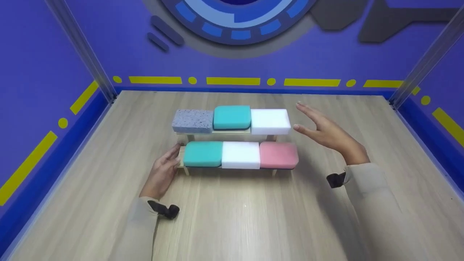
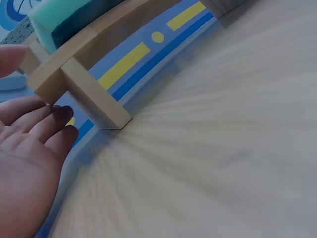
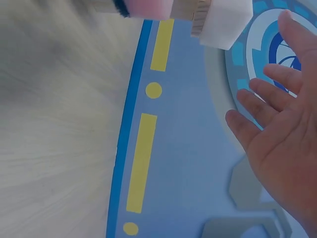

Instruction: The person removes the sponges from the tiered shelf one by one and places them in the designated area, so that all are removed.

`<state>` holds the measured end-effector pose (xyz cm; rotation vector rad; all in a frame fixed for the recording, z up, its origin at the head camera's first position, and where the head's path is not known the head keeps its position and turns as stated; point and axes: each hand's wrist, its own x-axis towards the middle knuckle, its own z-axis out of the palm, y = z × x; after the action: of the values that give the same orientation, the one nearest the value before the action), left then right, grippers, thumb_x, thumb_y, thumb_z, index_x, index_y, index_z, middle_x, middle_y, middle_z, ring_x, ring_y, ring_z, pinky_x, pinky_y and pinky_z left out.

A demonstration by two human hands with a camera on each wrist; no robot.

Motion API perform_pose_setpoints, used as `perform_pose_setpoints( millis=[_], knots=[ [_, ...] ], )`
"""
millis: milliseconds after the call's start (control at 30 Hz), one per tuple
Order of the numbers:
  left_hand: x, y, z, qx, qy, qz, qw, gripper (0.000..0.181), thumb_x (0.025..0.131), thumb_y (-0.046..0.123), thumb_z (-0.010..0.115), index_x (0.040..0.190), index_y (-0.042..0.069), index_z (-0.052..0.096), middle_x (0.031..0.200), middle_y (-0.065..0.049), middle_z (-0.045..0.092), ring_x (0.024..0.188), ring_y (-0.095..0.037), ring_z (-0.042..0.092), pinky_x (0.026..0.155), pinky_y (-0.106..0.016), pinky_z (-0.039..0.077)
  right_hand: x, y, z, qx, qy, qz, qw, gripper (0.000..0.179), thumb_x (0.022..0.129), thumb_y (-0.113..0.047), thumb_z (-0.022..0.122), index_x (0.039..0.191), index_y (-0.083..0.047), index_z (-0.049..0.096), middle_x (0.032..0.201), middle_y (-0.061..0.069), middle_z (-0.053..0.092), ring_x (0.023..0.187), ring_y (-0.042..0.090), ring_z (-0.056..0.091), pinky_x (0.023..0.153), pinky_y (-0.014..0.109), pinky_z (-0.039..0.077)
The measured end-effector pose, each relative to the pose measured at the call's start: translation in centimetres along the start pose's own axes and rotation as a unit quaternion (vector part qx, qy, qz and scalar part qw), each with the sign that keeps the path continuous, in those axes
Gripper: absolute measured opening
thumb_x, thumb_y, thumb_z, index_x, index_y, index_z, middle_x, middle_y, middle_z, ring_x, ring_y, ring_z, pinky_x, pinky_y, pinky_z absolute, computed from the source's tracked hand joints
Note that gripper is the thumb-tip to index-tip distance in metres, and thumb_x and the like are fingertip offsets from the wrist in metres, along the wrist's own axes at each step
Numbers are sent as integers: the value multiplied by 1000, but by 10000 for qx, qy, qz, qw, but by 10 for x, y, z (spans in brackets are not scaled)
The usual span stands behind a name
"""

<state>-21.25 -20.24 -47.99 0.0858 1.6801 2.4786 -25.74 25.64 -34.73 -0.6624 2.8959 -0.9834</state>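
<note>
In the head view my left hand (image 1: 162,173) is at the left end of the front wooden rack (image 1: 182,159). Its fingers look relaxed about the rack's end in the left wrist view; whether they touch it I cannot tell. That rack carries a teal sponge (image 1: 203,154), a white sponge (image 1: 240,155) and a pink sponge (image 1: 278,154), side by side. Behind it, a second wooden rack (image 1: 232,133) bears a grey porous block (image 1: 193,120), another teal sponge (image 1: 232,117) and another white sponge (image 1: 270,121). My right hand (image 1: 328,134) is held spread beside that white sponge, apart from it and holding nothing.
Both racks stand on a light wood-grained tabletop (image 1: 232,214). Blue printed panels with yellow marks (image 1: 233,81) enclose the back and both sides. Metal posts (image 1: 81,47) rise at the rear corners. A small black device (image 1: 165,210) is strapped to each wrist.
</note>
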Motion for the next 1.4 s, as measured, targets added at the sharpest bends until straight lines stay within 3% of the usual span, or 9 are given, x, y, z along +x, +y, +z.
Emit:
perform_pose_setpoints(
  millis=[200,333,500,867,1167,1400],
  knots=[
    [1,-1,-4,-41,-216,23,9998,66,92,-8,43,151,-4,14,161,-15,12,149,-25,13,104,-14,38,13,-9,3,-14,-262,13,9997,77,91,-45,60,154,-20,24,161,5,18,148,32,15,117,58,16],
    [2,0,-4,-30,-178,7,9998,68,90,-10,43,151,-4,14,161,-14,13,149,-24,14,103,-13,38,21,-15,5,-19,-416,-8,9991,78,90,-44,62,154,-19,24,162,7,17,148,32,14,117,58,17],
    [1,-1,-4,-106,-113,134,9998,68,88,-14,39,150,-9,11,160,-21,12,148,-30,14,100,-13,41,30,-22,11,-46,-574,-54,9983,77,89,-39,66,153,-16,28,162,9,15,148,35,14,116,59,18],
    [0,-3,-3,-168,-62,138,9997,67,88,-15,40,149,-10,13,159,-22,14,147,-31,17,99,-15,43,36,-26,17,-206,-715,-72,9972,78,88,-34,68,152,-12,29,161,12,16,147,37,16,116,58,20],
    [0,-2,-2,-199,-14,146,9997,66,88,-15,40,149,-10,15,158,-22,16,146,-31,19,98,-16,44,36,-29,18,-596,-690,-124,9958,70,89,-33,68,147,-7,39,154,18,31,141,39,27,113,56,29],
    [-1,-3,-3,-175,-8,185,9997,66,87,-16,39,148,-12,16,157,-26,17,146,-33,18,98,-16,44,36,-31,19,-608,-711,-11,9956,71,88,-35,68,146,-7,39,153,18,33,137,39,36,111,55,32]
  ],
)
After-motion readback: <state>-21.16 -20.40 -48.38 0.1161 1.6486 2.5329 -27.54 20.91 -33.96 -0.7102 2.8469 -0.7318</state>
